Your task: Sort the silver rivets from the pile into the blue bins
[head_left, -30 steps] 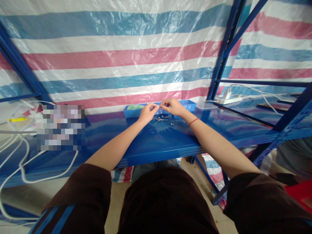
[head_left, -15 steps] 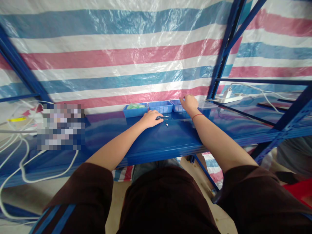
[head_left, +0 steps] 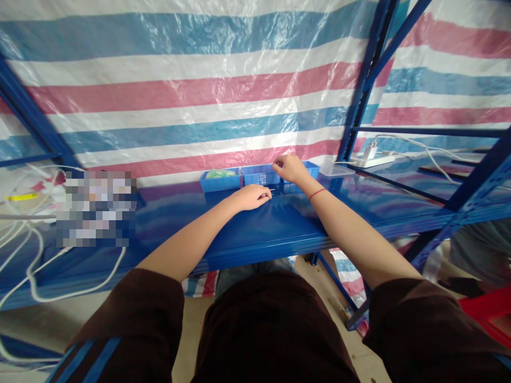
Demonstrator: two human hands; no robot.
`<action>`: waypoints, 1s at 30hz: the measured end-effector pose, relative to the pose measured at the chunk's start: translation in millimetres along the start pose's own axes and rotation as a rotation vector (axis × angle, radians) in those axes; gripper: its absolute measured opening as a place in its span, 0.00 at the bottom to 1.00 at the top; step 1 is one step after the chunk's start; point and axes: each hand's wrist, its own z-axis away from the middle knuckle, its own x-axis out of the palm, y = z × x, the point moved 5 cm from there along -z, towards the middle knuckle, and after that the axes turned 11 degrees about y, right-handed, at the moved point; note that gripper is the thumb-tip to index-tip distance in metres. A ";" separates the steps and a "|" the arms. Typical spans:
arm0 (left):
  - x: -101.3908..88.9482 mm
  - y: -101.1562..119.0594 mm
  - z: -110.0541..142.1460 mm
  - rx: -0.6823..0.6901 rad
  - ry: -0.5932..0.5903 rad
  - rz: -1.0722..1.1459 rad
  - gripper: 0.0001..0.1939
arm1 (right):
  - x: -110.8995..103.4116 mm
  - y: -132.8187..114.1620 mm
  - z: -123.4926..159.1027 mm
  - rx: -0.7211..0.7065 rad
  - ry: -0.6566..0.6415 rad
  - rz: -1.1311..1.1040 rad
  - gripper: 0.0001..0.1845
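On the blue shelf top (head_left: 223, 234), my left hand (head_left: 255, 197) rests with its fingers curled in. A thin metal tip (head_left: 272, 190) pokes out just beyond those fingers; the rest of the piece is hidden, so its kind does not show. My right hand (head_left: 290, 168) hovers, thumb and fingertips pinched together, before the middle blue bin (head_left: 251, 176) and the right blue bin (head_left: 312, 169). Whatever lies in that pinch is too small to make out. To the left, another blue bin (head_left: 219, 184) holds a pale green item (head_left: 220, 173).
A clear plastic tray (head_left: 337, 169) and a white power strip (head_left: 373, 160) are on the right. White cables (head_left: 38, 266) loop over the left side beside a blurred-out patch. Blue rack posts (head_left: 361, 101) and a striped tarp (head_left: 191, 98) stand behind.
My right hand has moved left, from the right bin toward the middle one. My left hand has curled in further, and the small part that lay by its fingertips no longer shows.
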 end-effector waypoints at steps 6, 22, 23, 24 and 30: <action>-8.8 -22.5 -0.8 -0.279 0.279 0.226 0.10 | 11.8 -17.0 6.6 -0.147 -0.227 -0.242 0.12; -19.8 -33.6 1.2 -0.688 0.533 0.875 0.08 | 7.9 -33.2 10.0 0.083 -0.181 -0.823 0.08; -18.6 -33.3 0.9 -0.678 0.497 0.846 0.07 | 7.5 -32.8 9.6 0.079 -0.166 -0.796 0.08; -17.5 -33.1 0.7 -0.669 0.467 0.818 0.07 | 7.1 -32.8 9.3 0.075 -0.155 -0.775 0.08; -17.0 -33.6 2.1 -0.645 0.461 0.799 0.09 | 4.4 -34.5 8.8 0.067 -0.152 -0.786 0.11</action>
